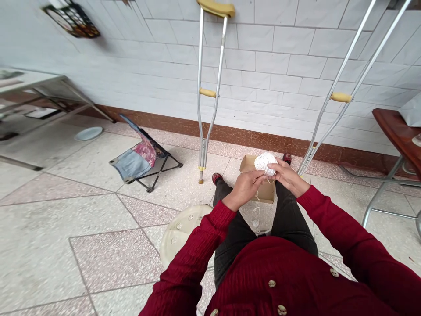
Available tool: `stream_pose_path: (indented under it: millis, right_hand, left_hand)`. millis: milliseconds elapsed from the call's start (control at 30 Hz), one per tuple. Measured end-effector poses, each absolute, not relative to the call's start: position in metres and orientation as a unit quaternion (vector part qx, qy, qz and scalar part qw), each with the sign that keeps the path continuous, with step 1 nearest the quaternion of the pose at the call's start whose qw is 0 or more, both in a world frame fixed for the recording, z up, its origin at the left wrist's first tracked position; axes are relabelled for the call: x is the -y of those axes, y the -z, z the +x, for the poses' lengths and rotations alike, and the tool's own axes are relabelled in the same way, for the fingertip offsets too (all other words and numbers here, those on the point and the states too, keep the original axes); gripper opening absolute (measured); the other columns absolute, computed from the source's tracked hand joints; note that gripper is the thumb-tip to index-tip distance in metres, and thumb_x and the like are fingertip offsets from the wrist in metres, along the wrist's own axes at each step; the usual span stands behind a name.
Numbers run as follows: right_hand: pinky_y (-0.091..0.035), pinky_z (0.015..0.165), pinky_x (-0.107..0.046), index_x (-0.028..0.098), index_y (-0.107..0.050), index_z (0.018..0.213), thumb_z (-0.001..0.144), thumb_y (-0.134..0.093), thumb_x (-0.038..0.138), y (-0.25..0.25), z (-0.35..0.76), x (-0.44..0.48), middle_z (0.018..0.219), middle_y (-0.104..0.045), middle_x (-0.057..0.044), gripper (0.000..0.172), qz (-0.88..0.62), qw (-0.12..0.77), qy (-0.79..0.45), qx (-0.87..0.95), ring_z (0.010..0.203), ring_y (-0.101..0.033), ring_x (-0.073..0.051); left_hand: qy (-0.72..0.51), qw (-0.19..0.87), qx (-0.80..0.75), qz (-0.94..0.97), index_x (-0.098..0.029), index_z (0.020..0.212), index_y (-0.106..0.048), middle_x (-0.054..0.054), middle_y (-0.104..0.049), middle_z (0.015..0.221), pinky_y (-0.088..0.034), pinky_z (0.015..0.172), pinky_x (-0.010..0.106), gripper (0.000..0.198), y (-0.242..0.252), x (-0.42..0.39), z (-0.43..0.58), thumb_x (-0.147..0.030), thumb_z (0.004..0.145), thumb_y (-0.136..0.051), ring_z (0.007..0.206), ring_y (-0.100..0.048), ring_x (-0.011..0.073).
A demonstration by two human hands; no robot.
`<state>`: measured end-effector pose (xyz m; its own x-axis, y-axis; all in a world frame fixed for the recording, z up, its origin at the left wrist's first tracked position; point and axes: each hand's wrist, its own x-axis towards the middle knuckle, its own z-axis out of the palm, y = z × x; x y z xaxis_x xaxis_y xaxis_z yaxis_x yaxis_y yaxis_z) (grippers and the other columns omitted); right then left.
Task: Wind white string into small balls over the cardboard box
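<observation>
A rounded white bundle that looks like a ball of yarn (264,162) is held up in front of me, over an open cardboard box (268,193) on the floor. My right hand (289,175) is closed on its right side, thumb on the front. At its lower left edge, my left hand (245,188) has thumb and fingers pressed together on the yarn; whether they pinch the bundle or only a strand is too small to tell. A pale loose strand (258,199) hangs below my hands, between my legs.
Two metal crutches (201,114) (320,118) lean on the tiled wall. A folding stool (138,160) and a pale plate (88,133) are on the floor at left, near a table (39,83). A round cream stool seat (174,235) is beside my left leg; a brown chair (394,131) stands right.
</observation>
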<state>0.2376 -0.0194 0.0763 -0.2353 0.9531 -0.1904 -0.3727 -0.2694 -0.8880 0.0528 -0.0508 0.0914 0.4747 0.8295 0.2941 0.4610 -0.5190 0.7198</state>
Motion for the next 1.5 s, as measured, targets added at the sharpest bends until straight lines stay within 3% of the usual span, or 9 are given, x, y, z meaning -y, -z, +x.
stream_pose_path:
  millis: [300,500,733,900,1000,1100,1233,1333,1500]
  right_hand:
    - [-0.058,0.067,-0.033,0.021,-0.064,0.101,0.068,-0.079,0.035,-0.094,0.238,0.012,0.097,-0.071,-0.004,0.039,-0.396,0.524,-0.656,0.371,0.082,-0.067,-0.019]
    - [-0.057,0.065,-0.030,0.021,-0.066,0.103,0.074,-0.073,0.041,-0.113,0.243,0.018,0.099,-0.072,-0.005,0.036,-0.366,0.521,-0.689,0.346,0.085,-0.066,-0.020]
    - [-0.051,0.063,-0.024,0.019,-0.068,0.107,0.067,-0.080,0.036,-0.125,0.257,0.048,0.094,-0.070,-0.004,0.045,-0.379,0.344,-0.710,0.483,0.078,-0.064,-0.016]
    - [-0.046,0.055,-0.020,0.016,-0.068,0.094,0.061,-0.083,0.032,-0.080,0.262,0.056,0.081,-0.066,0.000,0.039,-0.448,0.201,-0.648,0.583,0.069,-0.060,-0.013]
    - [-0.044,0.045,-0.021,0.015,-0.065,0.088,0.059,-0.082,0.036,-0.047,0.263,0.040,0.074,-0.064,-0.001,0.040,-0.545,0.157,-0.587,0.578,0.059,-0.059,-0.014]
    - [-0.046,0.043,-0.022,0.016,-0.061,0.092,0.054,-0.085,0.038,-0.031,0.265,0.016,0.078,-0.065,-0.002,0.049,-0.635,0.221,-0.481,0.562,0.061,-0.061,-0.015]
    - [-0.048,0.042,-0.022,0.018,-0.058,0.097,0.055,-0.084,0.038,-0.042,0.264,-0.007,0.090,-0.066,-0.004,0.053,-0.636,0.370,-0.442,0.514,0.065,-0.063,-0.015]
    - [-0.050,0.045,-0.022,0.019,-0.059,0.093,0.059,-0.081,0.040,-0.069,0.257,-0.012,0.085,-0.066,-0.002,0.046,-0.569,0.460,-0.514,0.448,0.065,-0.062,-0.014]
    - [-0.047,0.047,-0.021,0.021,-0.062,0.096,0.070,-0.073,0.047,-0.122,0.248,-0.012,0.081,-0.068,-0.002,0.039,-0.408,0.512,-0.661,0.368,0.066,-0.061,-0.014]
  left_hand:
    - [-0.305,0.470,-0.382,0.735,-0.014,0.070,-0.065,0.002,-0.067,0.073,-0.041,0.070,0.023,0.045,-0.051,0.079,0.052,-0.038,0.098,-0.040,0.069,-0.058,0.0130]
    - [-0.247,0.444,-0.439,0.741,-0.014,0.068,-0.066,0.000,-0.067,0.069,-0.041,0.067,0.022,0.043,-0.001,0.078,0.044,-0.041,0.095,-0.045,0.064,-0.056,0.0123]
    - [-0.230,0.296,-0.473,0.798,-0.015,0.075,-0.070,0.003,-0.069,0.072,-0.043,0.067,0.025,0.034,-0.025,0.015,0.029,-0.025,0.093,-0.043,0.067,-0.059,0.0160]
    - [-0.175,0.086,-0.387,0.901,-0.017,0.075,-0.069,0.005,-0.070,0.073,-0.040,0.098,0.037,0.026,-0.075,-0.013,0.034,-0.020,0.090,-0.048,0.074,-0.061,0.0177]
    - [-0.144,0.037,-0.351,0.924,-0.016,0.070,-0.067,0.004,-0.067,0.067,-0.036,0.104,0.039,0.025,-0.087,-0.007,0.049,-0.014,0.088,-0.049,0.069,-0.060,0.0165]
    - [-0.146,0.097,-0.384,0.907,-0.015,0.067,-0.066,0.006,-0.067,0.067,-0.044,0.089,0.035,0.026,-0.084,0.006,0.058,-0.018,0.088,-0.051,0.069,-0.060,0.0180]
    - [-0.196,0.345,-0.413,0.819,-0.015,0.066,-0.066,0.004,-0.069,0.069,-0.045,0.071,0.026,0.036,-0.075,0.021,0.054,-0.027,0.093,-0.047,0.065,-0.061,0.0151]
    - [-0.238,0.469,-0.376,0.763,-0.014,0.068,-0.069,0.004,-0.072,0.076,-0.045,0.077,0.024,0.038,-0.071,0.030,0.048,-0.032,0.094,-0.048,0.075,-0.063,0.0144]
    - [-0.246,0.522,-0.357,0.734,-0.013,0.077,-0.073,0.005,-0.073,0.082,-0.045,0.082,0.026,0.036,-0.064,0.041,0.042,-0.038,0.093,-0.052,0.081,-0.064,0.0158]
